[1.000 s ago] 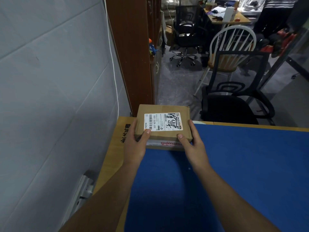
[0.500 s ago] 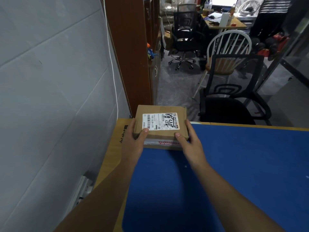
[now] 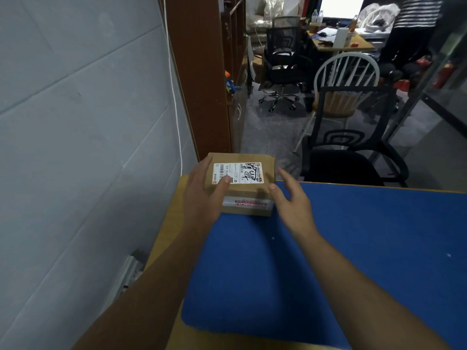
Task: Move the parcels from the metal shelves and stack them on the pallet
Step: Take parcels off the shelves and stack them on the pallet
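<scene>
Blue surface [image 3: 353, 236]: the parcel [image 3: 252, 192] lies flat at its far-left corner, drop-offs directly behind and left of it, open room to its right. Left hand [image 3: 202, 198] rests loosely on the parcel's top; right hand [image 3: 293, 205] is spread just beside it, apart. I judge this the set-down step. Next: fetch another parcel.

- On your parcel [image 3: 262, 195], the white label [image 3: 243, 173] shows a barcode and "705 A26" (your left hand [image 3: 202, 195] covers the start with its thumb).
- Large black handwriting crosses that label, unreadable.
- The red print on the tape strip [image 3: 249, 204] is too blurred to read.
</scene>
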